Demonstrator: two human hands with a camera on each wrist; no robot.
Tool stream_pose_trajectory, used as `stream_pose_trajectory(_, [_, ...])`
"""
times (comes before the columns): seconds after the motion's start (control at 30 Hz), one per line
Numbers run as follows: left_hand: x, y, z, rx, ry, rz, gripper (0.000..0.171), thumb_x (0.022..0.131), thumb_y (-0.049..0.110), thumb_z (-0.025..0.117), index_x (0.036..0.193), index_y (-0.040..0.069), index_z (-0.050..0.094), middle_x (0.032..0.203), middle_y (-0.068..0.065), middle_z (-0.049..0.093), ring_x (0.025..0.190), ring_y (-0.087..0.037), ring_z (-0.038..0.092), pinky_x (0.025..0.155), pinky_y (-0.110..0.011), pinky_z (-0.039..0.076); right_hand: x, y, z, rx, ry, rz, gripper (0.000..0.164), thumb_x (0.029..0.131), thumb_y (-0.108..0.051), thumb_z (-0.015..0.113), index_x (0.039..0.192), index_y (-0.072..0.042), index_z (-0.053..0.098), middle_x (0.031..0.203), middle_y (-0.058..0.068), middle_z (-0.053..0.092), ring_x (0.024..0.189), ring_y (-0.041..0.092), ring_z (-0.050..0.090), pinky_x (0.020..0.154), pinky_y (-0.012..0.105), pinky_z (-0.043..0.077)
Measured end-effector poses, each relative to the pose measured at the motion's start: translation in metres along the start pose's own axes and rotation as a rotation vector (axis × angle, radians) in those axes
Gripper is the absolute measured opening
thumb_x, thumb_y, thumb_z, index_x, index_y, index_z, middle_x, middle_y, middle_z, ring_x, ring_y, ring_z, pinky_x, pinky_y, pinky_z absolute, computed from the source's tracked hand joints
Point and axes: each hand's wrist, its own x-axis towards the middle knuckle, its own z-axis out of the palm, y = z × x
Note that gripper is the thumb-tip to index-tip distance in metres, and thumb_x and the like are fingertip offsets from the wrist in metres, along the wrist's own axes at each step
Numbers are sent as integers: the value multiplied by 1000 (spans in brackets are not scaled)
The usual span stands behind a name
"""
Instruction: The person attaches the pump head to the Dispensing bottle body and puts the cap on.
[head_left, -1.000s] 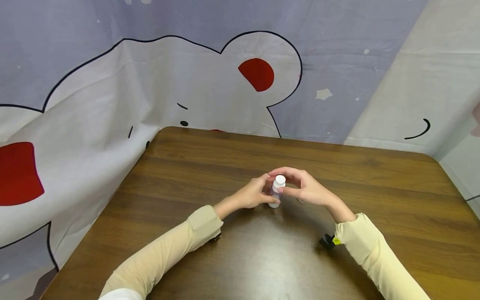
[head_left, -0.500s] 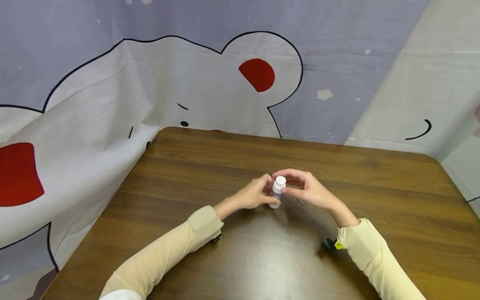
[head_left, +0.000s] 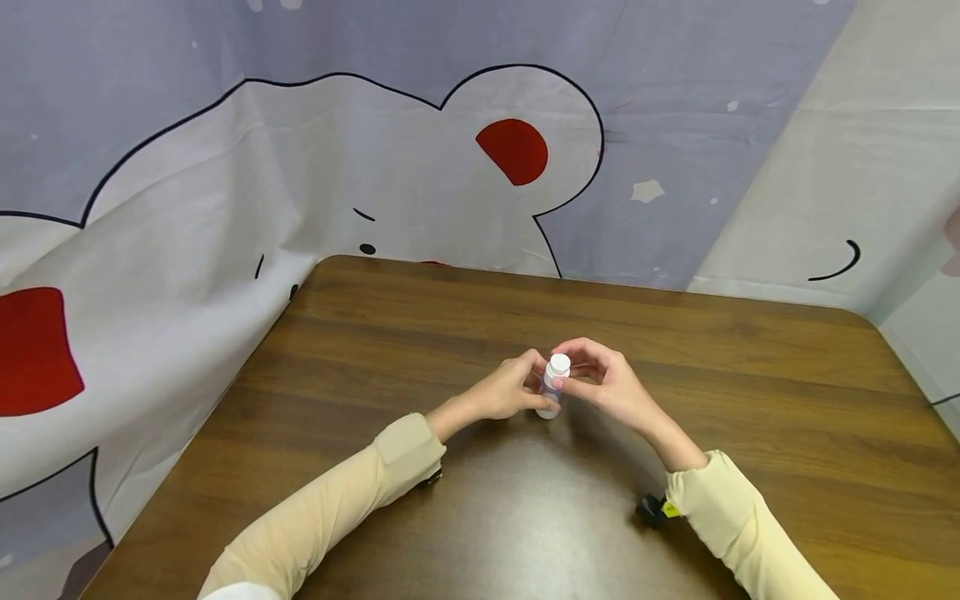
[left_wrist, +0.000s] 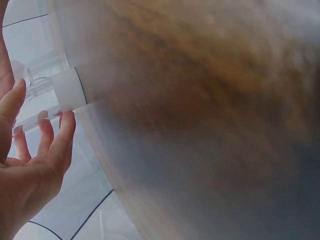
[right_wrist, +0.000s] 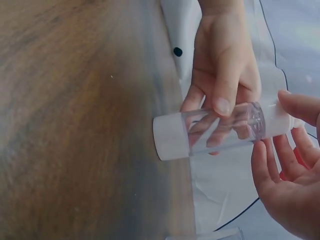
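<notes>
A slim bottle (head_left: 551,392) with a see-through body stands upright on the table between both hands. Its white base (right_wrist: 172,137) is at the tabletop, and a white collar (right_wrist: 276,120) with a smaller white top sits at the other end. My left hand (head_left: 506,387) grips the clear body low down, thumb in front and fingers behind, visible through the plastic. The right hand (head_left: 611,390) pinches the collar, its thumb on one side and the fingertips on the other. In the left wrist view, the left fingertips (left_wrist: 68,120) lie along the base and body.
A clear plastic piece (right_wrist: 230,235) shows at the lower edge of the right wrist view. Black wrist gear (head_left: 651,510) with a yellow patch hangs beneath the right sleeve. Behind the wooden table (head_left: 420,317) hangs a printed curtain (head_left: 390,150).
My right hand has turned slightly around the bottle's collar, its wrist coming a little lower and its fingertips shifting right. The left hand and the bottle stay almost in place.
</notes>
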Motion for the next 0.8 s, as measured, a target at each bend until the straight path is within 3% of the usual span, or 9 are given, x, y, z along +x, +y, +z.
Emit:
stream_pose_trajectory(0.4, [1, 1, -3, -12, -2, -17, 40, 82, 7, 76, 108, -1, 47, 110, -18, 64, 98, -19, 61, 83, -20, 56, 7, -4, 10, -92, 82, 58, 34, 77, -7, 79, 98, -3, 53, 88, 1, 59, 78, 13, 59, 71, 22, 53])
stream_pose_trajectory(0.57, [0, 0, -3, 25, 2, -9, 42, 81, 10, 77, 110, -1, 48, 106, -14, 63, 88, -12, 56, 74, -15, 52, 12, -5, 15, -123, 68, 45, 34, 77, -10, 80, 102, -4, 57, 93, 9, 62, 78, 10, 59, 70, 23, 51])
stream_pose_trajectory(0.8, [-1, 0, -2, 41, 8, 21, 43, 82, 12, 77, 112, -1, 49, 111, -14, 61, 96, -18, 62, 78, -16, 53, 19, -6, 20, -136, 57, 32, 38, 78, -11, 80, 110, -5, 59, 103, 13, 66, 88, 16, 60, 72, 19, 49])
